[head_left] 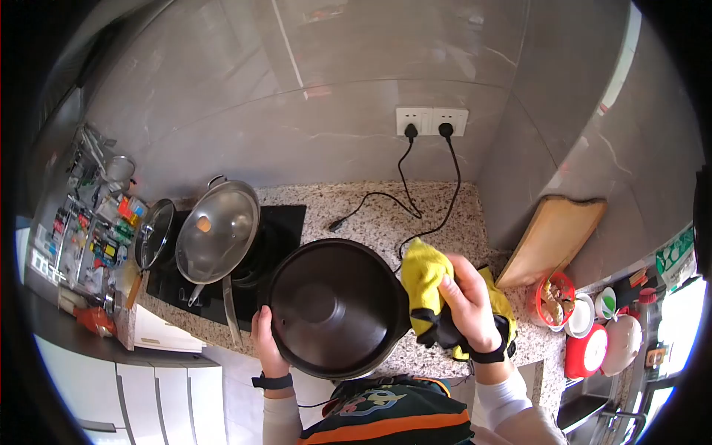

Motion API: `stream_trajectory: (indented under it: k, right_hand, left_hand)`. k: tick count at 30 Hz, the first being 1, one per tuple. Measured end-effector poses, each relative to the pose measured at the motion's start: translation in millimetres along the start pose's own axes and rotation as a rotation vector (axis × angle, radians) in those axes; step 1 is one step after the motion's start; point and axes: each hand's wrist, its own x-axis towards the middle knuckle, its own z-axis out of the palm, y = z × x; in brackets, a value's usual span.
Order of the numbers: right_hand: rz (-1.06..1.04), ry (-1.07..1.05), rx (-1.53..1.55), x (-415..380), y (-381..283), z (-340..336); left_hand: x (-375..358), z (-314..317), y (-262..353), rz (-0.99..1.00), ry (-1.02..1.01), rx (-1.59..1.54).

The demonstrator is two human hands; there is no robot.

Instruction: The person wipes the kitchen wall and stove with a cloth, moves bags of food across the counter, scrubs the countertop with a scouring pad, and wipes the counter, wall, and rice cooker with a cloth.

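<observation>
A dark brown lidded pot [334,337] is in front of me at the counter's front edge, its domed lid in place. My left hand [268,345] grips the pot's left side, thumb up along the rim and other fingers hidden beneath. To the right of the pot, my right hand [472,305] pinches a yellow cloth with black edging [424,276], thumb on top. One bunched end of the cloth sticks out beside the pot's right rim, and more yellow and black fabric hangs behind my wrist.
Left of the pot, a steel wok [219,237] with a spatula sits on the black cooktop [285,222]. Black power cords [404,194] run from the wall sockets [432,121] behind. A wooden cutting board [552,239] leans at the right, near a red bowl [535,302] of food.
</observation>
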Motion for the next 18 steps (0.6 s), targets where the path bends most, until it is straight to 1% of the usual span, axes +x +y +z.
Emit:
stream_trajectory:
  k: [1, 2, 3, 5, 7, 9, 13, 14, 17, 18]
  right_hand:
    - [-0.080, -0.047, -0.024, 10, -9, 10]
    - [-0.132, -0.144, -0.156, 20, -11, 18]
    - [-0.258, -0.242, -0.385, 32, -6, 30]
    - [-0.508, -0.282, -1.034, 37, 19, 62]
    - [-0.492, -0.185, -1.100, 20, 12, 76]
    - [-0.526, -0.206, -1.155, 1, 3, 78]
    - [-0.611, -0.333, -1.092, -58, 8, 67]
    - [-0.609, -0.321, -1.033, -69, 8, 64]
    - [-0.659, -0.365, -1.145, -66, 12, 46]
    - [-0.613, -0.332, -1.098, -56, 11, 44]
  left_hand:
    - [0, 0, 0, 0.001, 0.010, -0.006]
    - [0, 0, 0, -0.013, 0.016, -0.027]
    - [0, -1, 0, -0.027, 0.020, -0.046]
    - [0, -1, 0, -0.043, 0.033, -0.080]
    - [2, 0, -1, -0.074, 0.054, -0.147]
    - [1, -2, -1, -0.080, 0.053, -0.158]
    - [0, -1, 2, -0.080, 0.029, -0.151]
    - [1, 0, 2, -0.081, 0.031, -0.156]
    - [0, -2, 2, -0.062, 0.012, -0.155]
    - [-1, -2, 1, -0.041, 0.021, -0.110]
